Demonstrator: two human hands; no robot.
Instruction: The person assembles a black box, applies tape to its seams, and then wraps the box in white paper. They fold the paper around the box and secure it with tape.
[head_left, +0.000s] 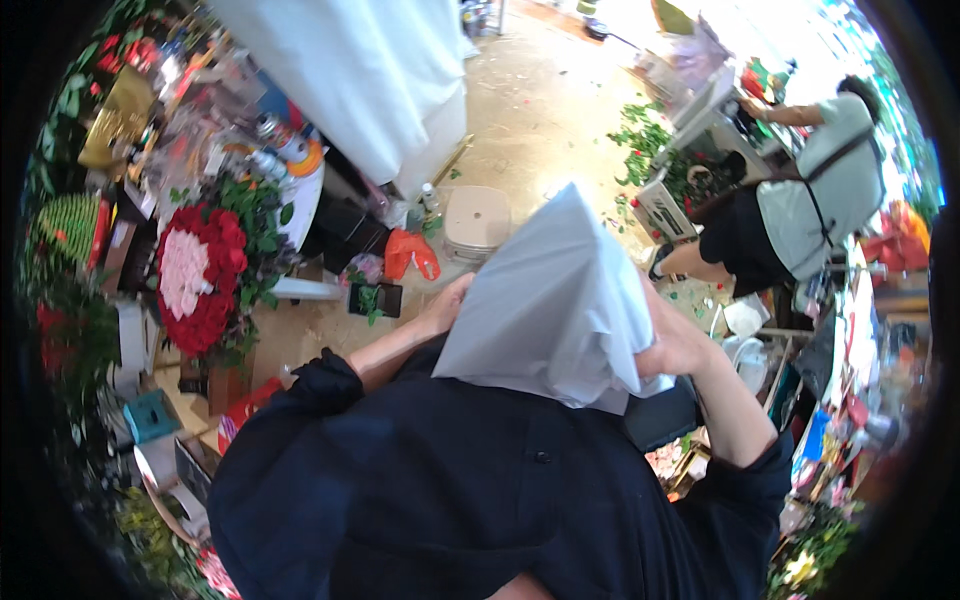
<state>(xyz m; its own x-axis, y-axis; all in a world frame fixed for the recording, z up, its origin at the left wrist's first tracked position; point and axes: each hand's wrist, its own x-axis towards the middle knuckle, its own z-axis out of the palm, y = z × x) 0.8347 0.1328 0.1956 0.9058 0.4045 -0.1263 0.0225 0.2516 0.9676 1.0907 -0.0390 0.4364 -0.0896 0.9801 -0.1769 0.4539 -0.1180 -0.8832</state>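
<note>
A white sheet of wrapping paper (551, 300), folded to a point at its top, is held up close before my chest. My left hand (453, 300) grips its left edge, with the fingertips partly hidden behind the sheet. At the right edge my right hand (664, 345) pinches the crumpled lower part of the paper. The sheet hides whatever lies behind it. Left of me, a bouquet of red and pink roses (201, 277) with green leaves stands by a cluttered round white table (309, 210).
A beige plastic stool (477, 216) stands on the floor ahead, beside an orange plastic bag (411, 253) and a black tray (375, 298). At the right a co-worker (817, 187) bends over a cluttered bench. Cut leaves (641, 139) and a cardboard box (664, 208) lie near them.
</note>
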